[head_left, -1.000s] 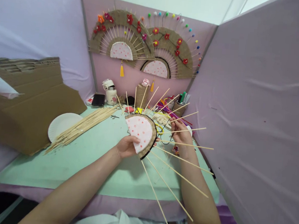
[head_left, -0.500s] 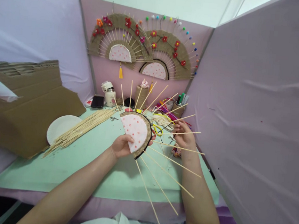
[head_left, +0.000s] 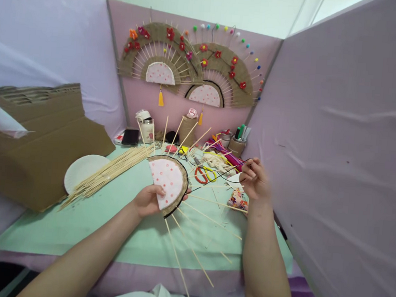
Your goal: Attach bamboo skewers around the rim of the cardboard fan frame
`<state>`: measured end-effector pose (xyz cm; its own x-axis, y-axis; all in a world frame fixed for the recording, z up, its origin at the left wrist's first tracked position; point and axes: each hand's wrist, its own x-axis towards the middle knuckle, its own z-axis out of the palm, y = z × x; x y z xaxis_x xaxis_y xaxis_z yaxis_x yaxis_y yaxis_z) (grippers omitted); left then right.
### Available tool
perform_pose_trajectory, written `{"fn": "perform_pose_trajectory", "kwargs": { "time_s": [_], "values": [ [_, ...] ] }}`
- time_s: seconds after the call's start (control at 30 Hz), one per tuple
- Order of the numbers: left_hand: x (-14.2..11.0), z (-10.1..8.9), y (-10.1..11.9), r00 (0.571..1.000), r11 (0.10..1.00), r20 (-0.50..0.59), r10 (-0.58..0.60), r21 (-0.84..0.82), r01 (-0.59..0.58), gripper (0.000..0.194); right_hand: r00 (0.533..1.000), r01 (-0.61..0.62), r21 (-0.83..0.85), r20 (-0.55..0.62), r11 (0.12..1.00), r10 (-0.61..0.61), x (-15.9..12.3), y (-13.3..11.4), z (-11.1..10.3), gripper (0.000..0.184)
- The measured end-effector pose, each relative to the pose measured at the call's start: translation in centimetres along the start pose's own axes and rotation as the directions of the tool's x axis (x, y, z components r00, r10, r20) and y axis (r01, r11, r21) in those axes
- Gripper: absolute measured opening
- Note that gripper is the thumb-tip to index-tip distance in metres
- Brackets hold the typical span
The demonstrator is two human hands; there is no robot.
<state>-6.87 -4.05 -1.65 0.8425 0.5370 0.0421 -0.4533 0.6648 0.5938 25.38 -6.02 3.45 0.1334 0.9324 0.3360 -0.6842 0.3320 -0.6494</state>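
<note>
My left hand (head_left: 147, 200) grips the flat edge of a half-round fan (head_left: 170, 178), thumb on its white dotted face and the other fingers behind. A brown band and a black border run along the fan's curve, and thin wooden sticks (head_left: 212, 220) spread out from it. To the right, my raised right hand (head_left: 256, 179) is closed in a pinch on a thin black cord (head_left: 221, 175). The cord stretches from the fingertips to the fan's curved edge, with a second strand looping above it. How it is fastened at the fan is too small to tell.
Left of the fan lie a bundle of sticks (head_left: 108, 177), a white paper plate (head_left: 81, 169) and cardboard (head_left: 39, 144). Red-handled scissors (head_left: 200, 175), a twine roll (head_left: 187, 130) and a pen holder (head_left: 237, 146) are behind. Two finished fans (head_left: 186, 80) hang on the back panel.
My right hand has moved outward to the right, drawing the black cord into a longer stretch. My left hand has shifted the fan left and slightly down.
</note>
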Motion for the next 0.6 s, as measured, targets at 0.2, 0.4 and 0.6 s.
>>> {"fn": "perform_pose_trajectory", "kwargs": {
  "time_s": [0.2,0.4,0.6],
  "values": [
    [-0.1,-0.2,-0.6,0.997,0.997,0.036,-0.069,0.032,0.068,0.073,0.999,0.028,-0.029,-0.023,0.999,-0.029,0.0,-0.2,0.1,0.016],
    [-0.2,-0.2,-0.8,0.996,0.997,0.058,-0.07,0.046,0.067,0.072,0.962,-0.165,0.041,-0.214,0.985,0.17,1.3,1.3,-0.7,0.019],
    [-0.2,-0.1,-0.9,0.996,0.997,0.07,-0.063,0.044,0.06,0.073,0.937,-0.099,0.14,-0.321,0.985,0.139,1.8,2.6,-0.4,0.021]
  ]
}}
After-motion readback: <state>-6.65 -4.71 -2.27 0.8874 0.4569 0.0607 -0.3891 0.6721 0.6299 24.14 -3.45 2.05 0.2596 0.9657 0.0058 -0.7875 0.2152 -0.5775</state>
